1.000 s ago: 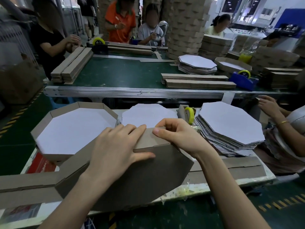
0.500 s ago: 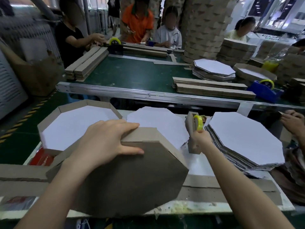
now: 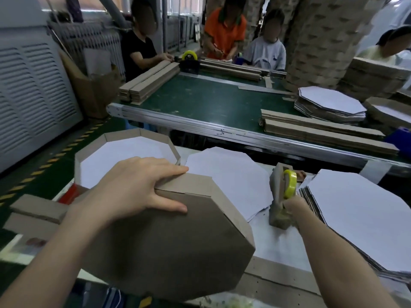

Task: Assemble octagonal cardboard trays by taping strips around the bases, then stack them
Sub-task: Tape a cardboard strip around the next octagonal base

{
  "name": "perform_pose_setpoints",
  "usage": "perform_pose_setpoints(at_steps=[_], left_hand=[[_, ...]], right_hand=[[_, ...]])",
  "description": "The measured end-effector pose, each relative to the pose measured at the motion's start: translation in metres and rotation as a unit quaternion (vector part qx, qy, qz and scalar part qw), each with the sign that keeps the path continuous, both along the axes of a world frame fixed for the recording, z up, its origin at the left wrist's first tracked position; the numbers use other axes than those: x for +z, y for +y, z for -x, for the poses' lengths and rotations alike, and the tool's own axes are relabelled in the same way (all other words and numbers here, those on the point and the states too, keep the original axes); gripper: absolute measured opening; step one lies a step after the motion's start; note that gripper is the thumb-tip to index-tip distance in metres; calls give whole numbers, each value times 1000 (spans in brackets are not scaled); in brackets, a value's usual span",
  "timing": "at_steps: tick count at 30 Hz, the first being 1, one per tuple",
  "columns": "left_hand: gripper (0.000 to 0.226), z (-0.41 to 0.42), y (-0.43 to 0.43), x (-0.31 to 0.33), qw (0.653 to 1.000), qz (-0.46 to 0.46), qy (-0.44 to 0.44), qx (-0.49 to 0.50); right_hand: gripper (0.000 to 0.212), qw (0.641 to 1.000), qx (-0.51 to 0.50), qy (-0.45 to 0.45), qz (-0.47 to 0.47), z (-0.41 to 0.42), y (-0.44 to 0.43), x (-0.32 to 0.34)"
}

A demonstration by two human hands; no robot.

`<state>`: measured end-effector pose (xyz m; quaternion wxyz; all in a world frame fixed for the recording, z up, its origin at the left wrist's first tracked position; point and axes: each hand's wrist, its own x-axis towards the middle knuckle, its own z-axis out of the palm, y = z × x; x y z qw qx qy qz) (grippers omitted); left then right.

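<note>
Head view. My left hand holds the brown tray up on its edge at the near side of the desk. My fingers lie over its top wall. My thumb presses its flat brown bottom, which faces me, so the wall is pinched between them.

A second ago my right hand was on that top wall too. Half a second ago it had gone right to the tape holder. It is still there, fingers clenched round the low part. The yellow tape roll sticks up above my hand.

On the desk a finished tray sits far left, white inside. A loose white base lies between it and the tape holder. A pile of white bases is on the right, just beside the tape holder. Flat brown strips lie near left.

Past the desk is a long green belt with piles of strips and more bases. People are at its far side. A grey machine with slats stands far left.
</note>
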<state>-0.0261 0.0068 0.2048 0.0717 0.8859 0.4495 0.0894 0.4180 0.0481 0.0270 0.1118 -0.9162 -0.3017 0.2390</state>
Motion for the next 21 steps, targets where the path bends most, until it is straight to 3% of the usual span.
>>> perform_pose_setpoints(at_steps=[4,7,9,12,17,21], left_hand=[[102,-4,-1,1,1000,-4,15,11],[105,-8,-2,0,1000,-17,14,5],[104,-10,-2,0,1000,-28,12,1],[103,-10,-2,0,999,-45,10,5],[103,-14,-1,-3,999,-52,14,7],[103,-13,-2,-3,999,-44,13,6]], right_hand=[[17,978,-128,142,-87,-11,7,-3],[14,907,-250,257,-221,-13,-3,-7],[6,851,-312,291,-306,-10,-6,-8],[13,787,-381,315,-369,-4,-12,-5],[18,739,-395,340,-428,1,-38,-27],[18,763,-338,346,-430,-5,-58,-49]])
